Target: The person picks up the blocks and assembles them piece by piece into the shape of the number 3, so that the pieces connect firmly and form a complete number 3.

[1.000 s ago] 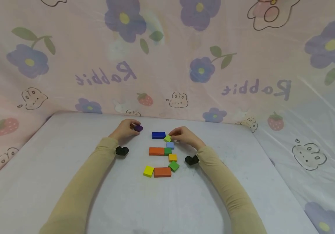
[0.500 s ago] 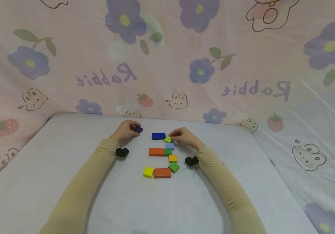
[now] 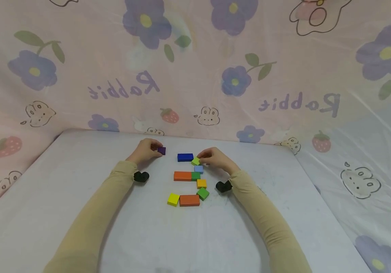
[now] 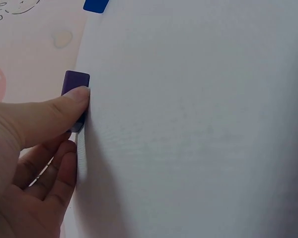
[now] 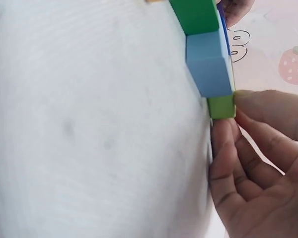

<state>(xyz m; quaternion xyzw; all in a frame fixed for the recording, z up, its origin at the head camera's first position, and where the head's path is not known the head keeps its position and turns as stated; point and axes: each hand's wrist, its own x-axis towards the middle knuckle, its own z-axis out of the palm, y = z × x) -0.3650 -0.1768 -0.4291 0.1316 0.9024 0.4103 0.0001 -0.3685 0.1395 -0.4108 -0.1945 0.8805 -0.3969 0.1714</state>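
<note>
My left hand (image 3: 146,150) pinches a small purple block (image 3: 161,151) between thumb and fingers, left of the dark blue block (image 3: 185,157). In the left wrist view the thumb lies across the purple block (image 4: 76,79). My right hand (image 3: 217,158) grips a lime green block (image 3: 196,161) at the dark blue block's right end. The right wrist view shows thumb and fingertips on the lime green block (image 5: 222,106), close against a light blue block (image 5: 208,64). Below the light blue block sit a dark green block (image 3: 196,176) and an orange-red block (image 3: 182,176), side by side.
Nearer me lie a yellow-orange block (image 3: 201,184), a green block (image 3: 203,193), another orange-red block (image 3: 190,200) and a yellow block (image 3: 173,199). All rest on a white-covered table (image 3: 182,239). A printed cloth (image 3: 188,76) hangs behind and at the sides.
The purple block has turned slightly in my left fingers, now showing a squarer face. My right hand and the laid blocks have stayed in place.
</note>
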